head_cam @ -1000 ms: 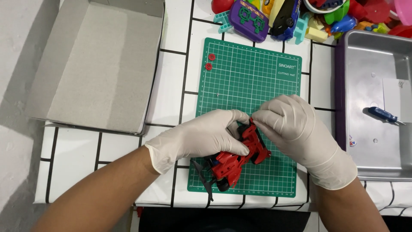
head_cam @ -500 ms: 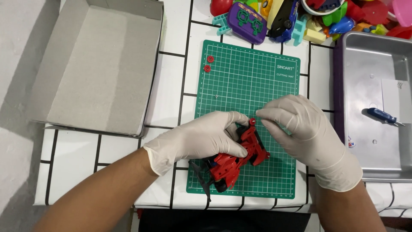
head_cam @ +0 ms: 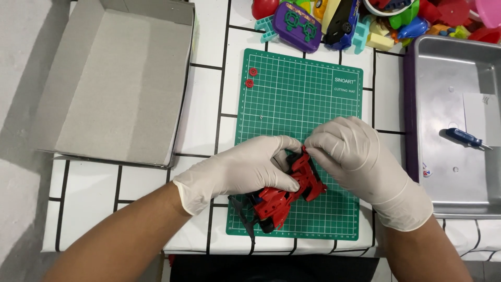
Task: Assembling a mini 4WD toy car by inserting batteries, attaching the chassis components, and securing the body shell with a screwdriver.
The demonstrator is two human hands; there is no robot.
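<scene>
Metal tray (head_cam: 443,201) with blue screwdriver (head_cam: 464,138)

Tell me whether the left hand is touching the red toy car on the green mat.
Touching. The head view shows the left hand wrapped over the red toy car, its fingers pressed against the body with no gap, above the green cutting mat.

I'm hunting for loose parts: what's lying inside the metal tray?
Inside the metal tray: a blue-handled screwdriver and a white paper sheet. Its right side is out of view.
</scene>
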